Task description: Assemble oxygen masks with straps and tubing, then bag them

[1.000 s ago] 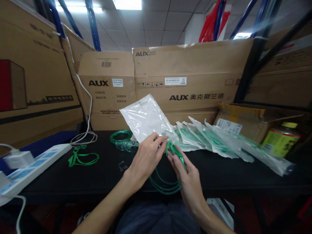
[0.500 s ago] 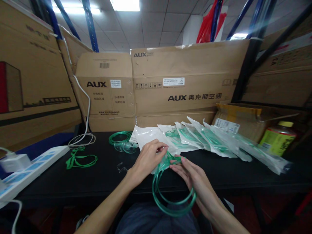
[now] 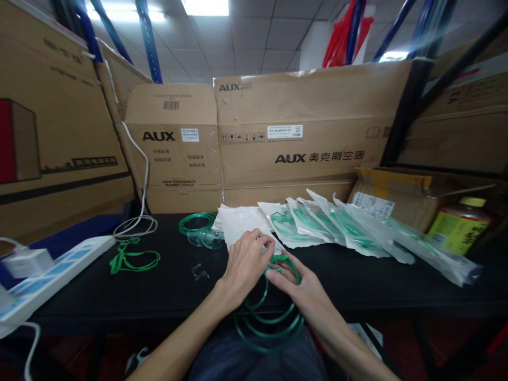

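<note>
My left hand (image 3: 246, 259) and my right hand (image 3: 298, 287) meet over the front edge of a black table (image 3: 119, 288). Both pinch the top of a coil of green tubing (image 3: 270, 323), whose loops hang down below the table edge toward my lap. Just behind my left hand lies an empty clear plastic bag (image 3: 242, 221), flat on the table. A second green tubing coil with a clear mask (image 3: 198, 228) rests to the left of that bag.
A row of several sealed bags with green tubing (image 3: 341, 225) fans out to the right. Green elastic straps (image 3: 133, 259), a white cable (image 3: 135, 226) and a power strip (image 3: 51, 272) lie on the left. Cardboard boxes (image 3: 293, 127) wall the back; a yellow-lidded jar (image 3: 456, 225) stands right.
The plastic bag, held up a second ago, now lies flat on the table. The green coil came free of it, opened into wide loops and now hangs lower between my hands.
</note>
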The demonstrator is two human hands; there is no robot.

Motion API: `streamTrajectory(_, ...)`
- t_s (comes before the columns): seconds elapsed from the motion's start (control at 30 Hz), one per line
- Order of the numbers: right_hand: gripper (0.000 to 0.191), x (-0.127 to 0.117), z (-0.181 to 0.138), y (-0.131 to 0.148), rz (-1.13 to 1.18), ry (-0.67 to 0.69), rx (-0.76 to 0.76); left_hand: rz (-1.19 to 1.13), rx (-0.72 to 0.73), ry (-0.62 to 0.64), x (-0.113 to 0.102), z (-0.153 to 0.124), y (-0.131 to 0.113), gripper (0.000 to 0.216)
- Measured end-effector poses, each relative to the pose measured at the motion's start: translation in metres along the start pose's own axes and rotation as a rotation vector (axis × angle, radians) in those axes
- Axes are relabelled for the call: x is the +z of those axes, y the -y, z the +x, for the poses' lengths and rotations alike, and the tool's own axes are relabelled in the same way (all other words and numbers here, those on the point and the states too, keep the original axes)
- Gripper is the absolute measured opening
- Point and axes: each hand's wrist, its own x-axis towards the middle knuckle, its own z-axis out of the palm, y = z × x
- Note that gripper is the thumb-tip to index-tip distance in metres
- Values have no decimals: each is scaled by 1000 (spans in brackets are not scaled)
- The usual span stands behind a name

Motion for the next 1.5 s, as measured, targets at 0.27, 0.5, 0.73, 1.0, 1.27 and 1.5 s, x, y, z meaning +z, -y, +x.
streamTrajectory(0.27, 73, -4, 18, -18, 42, -80, -8, -153, 133, 83, -6, 11, 8, 20)
streamTrajectory(0.5, 50, -13, 15, -6, 58, -118, 22, -202, 218, 108, -16, 5, 28, 20)
streamTrajectory(0.73, 39, -5, 9, -5, 188, -130, 26, -105, 183, 18, -8, -5, 21, 22)
streamTrajectory(1.0, 71, -5, 13, -3, -112, -7, -90, -279, 163, -39, -6, -1, 25, 19)
streamTrajectory(1.27, 65, -9, 12, 8, -455, 61, -166, -346, 140, -84, -6, 4, 32, 20)
streamTrajectory(1.5, 42, -11, 21, 0, -457, -54, -219, -342, 144, -80, -10, 4, 32, 21)
